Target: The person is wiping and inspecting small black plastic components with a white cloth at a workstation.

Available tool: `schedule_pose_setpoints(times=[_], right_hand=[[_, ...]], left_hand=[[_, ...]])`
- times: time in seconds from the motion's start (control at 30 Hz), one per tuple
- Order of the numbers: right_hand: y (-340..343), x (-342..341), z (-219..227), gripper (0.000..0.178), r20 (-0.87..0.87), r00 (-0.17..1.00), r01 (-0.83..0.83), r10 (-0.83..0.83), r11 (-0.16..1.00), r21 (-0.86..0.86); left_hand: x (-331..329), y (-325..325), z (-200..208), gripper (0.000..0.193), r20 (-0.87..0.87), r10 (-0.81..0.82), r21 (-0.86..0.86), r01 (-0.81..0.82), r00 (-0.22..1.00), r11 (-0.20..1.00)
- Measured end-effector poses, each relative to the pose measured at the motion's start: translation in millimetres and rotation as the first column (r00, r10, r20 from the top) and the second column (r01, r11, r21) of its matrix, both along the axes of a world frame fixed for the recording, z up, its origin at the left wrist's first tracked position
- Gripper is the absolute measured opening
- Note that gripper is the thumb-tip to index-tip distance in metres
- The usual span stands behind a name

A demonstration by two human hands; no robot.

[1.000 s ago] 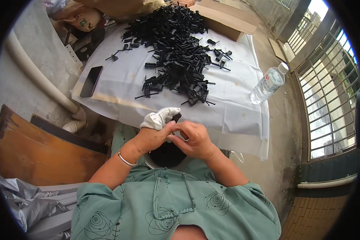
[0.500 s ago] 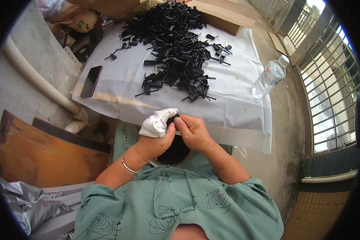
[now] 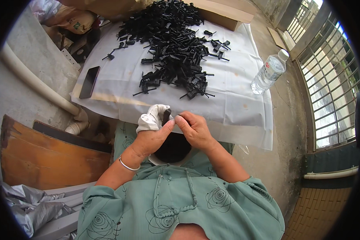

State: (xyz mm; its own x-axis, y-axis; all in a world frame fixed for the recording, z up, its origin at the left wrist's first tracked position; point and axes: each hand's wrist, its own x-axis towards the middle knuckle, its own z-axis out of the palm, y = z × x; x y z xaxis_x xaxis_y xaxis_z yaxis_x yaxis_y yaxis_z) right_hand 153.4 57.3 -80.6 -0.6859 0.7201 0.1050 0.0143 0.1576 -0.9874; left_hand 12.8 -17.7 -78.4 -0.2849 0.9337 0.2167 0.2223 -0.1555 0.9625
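Observation:
My left hand [image 3: 153, 130] wears a white cloth glove over its fingers, with the thumb bare. It is closed around a small black plastic part [image 3: 167, 116], whose end stands up between glove and thumb. Close beside it, my bare right hand [image 3: 196, 131] has thumb and forefinger pinched together. A dark bit shows at those fingertips, too small to name. Under both hands, at my lap, sits a round pale-rimmed tub [image 3: 158, 162] with a dark inside. Beyond the hands a large heap of black plastic parts [image 3: 176, 52] with thin stems covers the middle of the table.
White plastic sheeting [image 3: 232, 80] covers the table. A phone [image 3: 89, 82] lies at its left edge, and a clear water bottle [image 3: 270, 72] stands at the right. An open cardboard box [image 3: 224, 14] is at the far side. A wooden board [image 3: 56, 154] leans at my left.
My hands have drawn slightly apart, the left one shifting a little left. More of the black part now shows above the left thumb, and more of the tub is visible.

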Motion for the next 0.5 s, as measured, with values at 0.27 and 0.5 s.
schedule_pose_setpoints(times=[0.27,0.5], right_hand=[[14,11,-8,0.011,-0.04,0.998,0.055,-0.04,0.846,0.531],[12,19,7,0.01,-0.174,0.983,0.12,-0.06,0.926,0.359]], left_hand=[[-6,-2,15,0.035,0.094,-0.112,-0.195,0.128,0.989,0.972],[-3,-6,21,0.038,0.449,-0.148,-0.197,0.259,0.881,0.945]])
